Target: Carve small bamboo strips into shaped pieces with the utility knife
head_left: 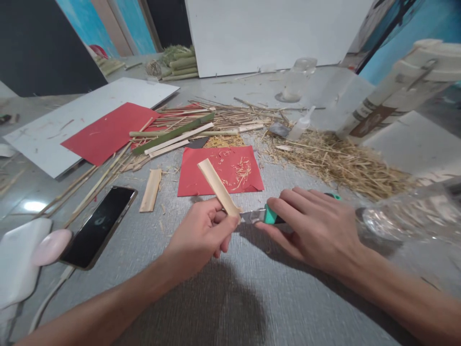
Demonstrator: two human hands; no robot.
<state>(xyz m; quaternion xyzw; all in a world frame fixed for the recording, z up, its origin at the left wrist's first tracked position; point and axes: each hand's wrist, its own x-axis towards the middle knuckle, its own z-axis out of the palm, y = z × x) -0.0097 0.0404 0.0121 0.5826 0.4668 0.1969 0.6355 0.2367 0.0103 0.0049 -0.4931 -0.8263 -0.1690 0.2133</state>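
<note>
Strip [217, 186] and cutter [270, 215] in left [203, 228] and right hands [315, 223], blade [253, 216] against strip.

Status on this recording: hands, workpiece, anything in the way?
Left hand gripping pale strip. Right hand holding cutter, blade at strip's near end. Shavings on red sheet beyond, not blocking.

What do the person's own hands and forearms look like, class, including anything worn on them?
The left hand and right hand are ungloved, five-fingered human hands, with no rings that can be made out. The left forearm and right forearm are bare where they show: no sleeve, watch or bracelet is visible.
</note>
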